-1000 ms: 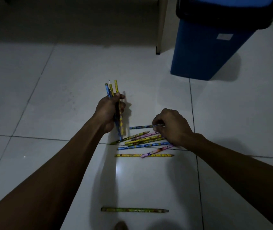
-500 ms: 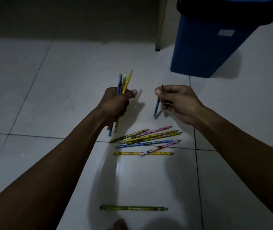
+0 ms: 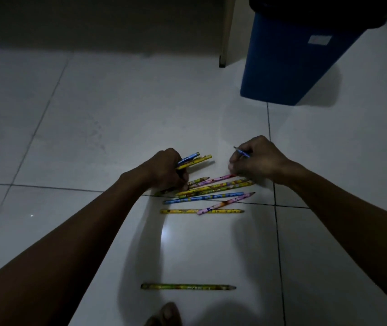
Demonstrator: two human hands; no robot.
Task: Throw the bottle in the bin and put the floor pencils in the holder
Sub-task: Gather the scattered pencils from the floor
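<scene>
Both hands have dropped back to the floor since half a second ago, when they were raised with pencils pointing up. Seen from the head camera, the left hand is closed in a fist round a bundle of collected pencils, their ends sticking out to the right, and its knuckles rest at the left end of the loose pile. The right hand pinches one blue pencil between curled fingers and hovers just over the right end of that pile. As for progress, I judge the pencil step to be partly done: a few are gathered, several lie crossed on the tiles, and a lone green pencil sits well apart, nearer the person. No bottle is in view, so whether it went into the blue bin cannot be told; no holder is visible either. Room is generous: open tile floor on the left and ahead, with the bin and a pale upright post well clear beyond the pile.
</scene>
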